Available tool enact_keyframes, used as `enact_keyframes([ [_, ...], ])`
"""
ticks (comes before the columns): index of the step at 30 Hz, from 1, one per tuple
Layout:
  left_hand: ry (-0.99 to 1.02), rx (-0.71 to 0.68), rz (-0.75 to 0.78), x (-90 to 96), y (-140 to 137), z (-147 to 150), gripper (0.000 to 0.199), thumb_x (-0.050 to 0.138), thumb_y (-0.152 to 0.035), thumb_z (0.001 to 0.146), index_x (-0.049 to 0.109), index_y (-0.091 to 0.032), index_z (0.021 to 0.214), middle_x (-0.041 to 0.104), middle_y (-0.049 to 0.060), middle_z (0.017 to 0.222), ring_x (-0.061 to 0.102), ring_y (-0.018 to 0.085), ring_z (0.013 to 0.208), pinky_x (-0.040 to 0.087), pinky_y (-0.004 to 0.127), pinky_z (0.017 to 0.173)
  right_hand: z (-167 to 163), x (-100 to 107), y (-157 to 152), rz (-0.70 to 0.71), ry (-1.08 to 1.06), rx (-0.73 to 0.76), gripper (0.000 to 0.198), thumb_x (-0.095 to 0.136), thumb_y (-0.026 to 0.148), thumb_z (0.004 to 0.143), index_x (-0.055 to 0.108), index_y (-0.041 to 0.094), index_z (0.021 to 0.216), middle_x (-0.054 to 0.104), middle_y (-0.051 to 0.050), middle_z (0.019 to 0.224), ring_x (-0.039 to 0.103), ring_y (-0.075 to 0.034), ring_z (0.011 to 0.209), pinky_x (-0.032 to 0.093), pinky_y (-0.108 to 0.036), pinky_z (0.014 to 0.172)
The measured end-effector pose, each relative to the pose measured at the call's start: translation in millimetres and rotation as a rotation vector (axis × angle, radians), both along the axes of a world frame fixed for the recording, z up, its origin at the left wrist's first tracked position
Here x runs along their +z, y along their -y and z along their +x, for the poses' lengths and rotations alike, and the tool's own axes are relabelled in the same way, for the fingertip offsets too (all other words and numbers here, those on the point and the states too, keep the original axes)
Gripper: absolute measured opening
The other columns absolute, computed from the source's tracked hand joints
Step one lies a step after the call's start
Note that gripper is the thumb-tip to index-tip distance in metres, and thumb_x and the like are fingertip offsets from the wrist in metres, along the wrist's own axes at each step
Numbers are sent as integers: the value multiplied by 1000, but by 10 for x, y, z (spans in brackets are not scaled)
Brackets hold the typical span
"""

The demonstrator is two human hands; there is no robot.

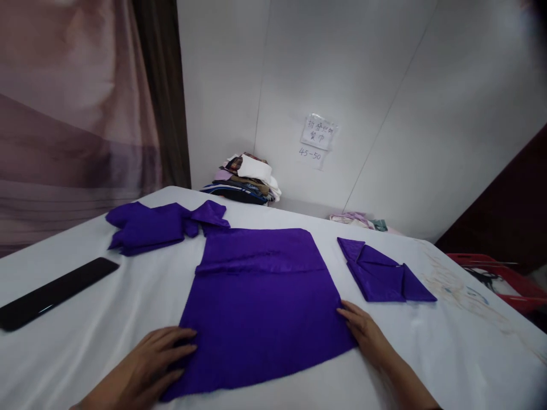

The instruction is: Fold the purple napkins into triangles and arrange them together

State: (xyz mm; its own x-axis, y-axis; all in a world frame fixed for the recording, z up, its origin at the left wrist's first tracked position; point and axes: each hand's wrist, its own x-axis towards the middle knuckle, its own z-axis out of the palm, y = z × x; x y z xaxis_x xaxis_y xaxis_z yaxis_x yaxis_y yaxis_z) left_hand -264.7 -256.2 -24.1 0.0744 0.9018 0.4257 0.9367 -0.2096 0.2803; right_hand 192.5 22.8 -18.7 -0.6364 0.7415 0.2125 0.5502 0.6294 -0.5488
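Note:
A purple cloth napkin (pixel 265 319) lies spread on the white-covered table in front of me, with a crease running across its upper part. My left hand (pixel 156 356) rests on its left edge near the bottom corner, fingers stretched and apart. At the right edge, my right hand (pixel 363 330) touches the cloth with extended fingers; its thumb is hard to make out. To the right lies a folded purple napkin (pixel 380 273) with pointed corners. A crumpled pile of purple cloth (pixel 149 228) sits at the back left, reaching the spread napkin's upper left corner.
A black phone-like slab (pixel 55 293) lies on the table (pixel 141 296) at left. Stacked clothes (pixel 245 179) stand by the wall behind, with more cloth (pixel 356 221) further right. A red basket (pixel 508 279) is beyond the right edge. Handwritten paper (pixel 318 132) hangs on the wall.

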Motion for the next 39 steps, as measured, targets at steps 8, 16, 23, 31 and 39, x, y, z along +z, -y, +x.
enact_keyframes([
  [8, 40, -23, -59, 286, -326, 342, 25, 40, -28, 89, 63, -24, 79, 66, 3, 95, 60, 16, 88, 49, 30, 81, -208, -46, -98, 174, 18, -118, 34, 41, 38, 84, 70, 22, 89, 65, -11, 100, 57, -24, 96, 46, -39, 90],
  [16, 62, 68, -37, 217, 131, 39, 32, 44, -21, 82, 61, -32, 107, 64, 0, 112, 58, 18, 102, 46, 30, 91, 234, 63, 175, 19, 74, -135, 41, 46, 36, 79, 62, 24, 115, 58, -8, 119, 52, -25, 112, 41, -39, 98],
  [23, -8, -19, -102, 321, 212, 113, 52, 48, -14, 73, 54, -35, 120, 59, 1, 122, 53, 21, 111, 43, 37, 94, 134, 65, 344, -127, 24, -56, 40, 52, 32, 73, 64, 27, 111, 64, -7, 97, 62, -23, 85, 51, -33, 75],
  [31, 76, -44, -110, 399, -116, 304, 21, 44, -19, 84, 64, -23, 82, 64, 4, 94, 58, 16, 87, 48, 31, 79, 58, 129, 294, -243, -65, -164, 28, 50, 38, 67, 70, 24, 82, 64, -4, 72, 60, -22, 68, 49, -33, 64],
  [39, 481, -97, -178, 900, 142, 283, 17, 51, -28, 83, 66, -27, 90, 67, 2, 105, 56, 20, 107, 44, 36, 96, 477, 858, 840, -595, -117, -175, 33, 61, 39, 68, 68, 22, 95, 53, 0, 63, 47, -15, 58, 40, -25, 53],
])
